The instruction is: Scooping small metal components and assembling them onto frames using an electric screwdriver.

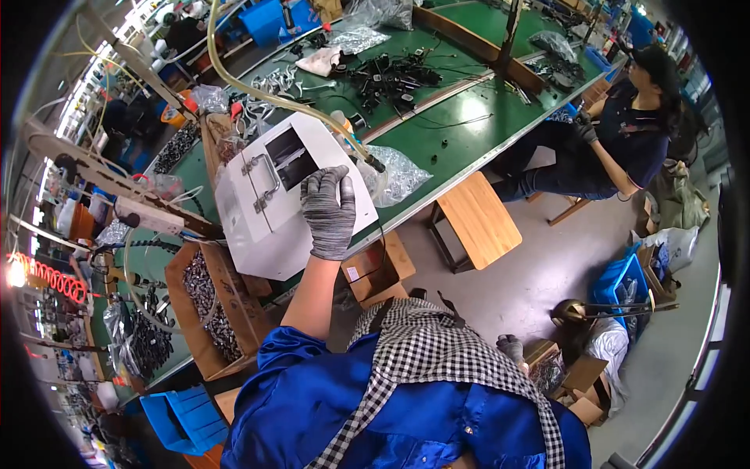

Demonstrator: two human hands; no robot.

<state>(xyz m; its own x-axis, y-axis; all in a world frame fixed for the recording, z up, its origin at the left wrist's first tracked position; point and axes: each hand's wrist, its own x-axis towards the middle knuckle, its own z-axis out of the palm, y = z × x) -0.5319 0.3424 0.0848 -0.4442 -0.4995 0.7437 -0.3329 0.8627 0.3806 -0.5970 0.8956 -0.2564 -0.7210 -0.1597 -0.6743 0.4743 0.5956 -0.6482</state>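
Observation:
My left hand [328,215], in a grey striped knit glove, lies on top of a white metal box [254,227], beside its dark rectangular opening [291,156]. Its fingers reach the opening's edge with the thumb apart, and nothing shows in the hand. A metal handle [267,173] and hinges sit on the box's lid, left of the hand. My right hand [512,348], also gloved, hangs low at my right side near an open carton [544,363]. Small and partly hidden by my checked apron [437,348], its fingers cannot be made out.
A green workbench [461,133] holds black cable parts [394,78] and a clear plastic bag [398,173]. Below stand a wooden stool [478,219] and a cardboard box [379,270]. A wooden bin of metal parts [211,305] is at left. A co-worker [637,117] sits at right.

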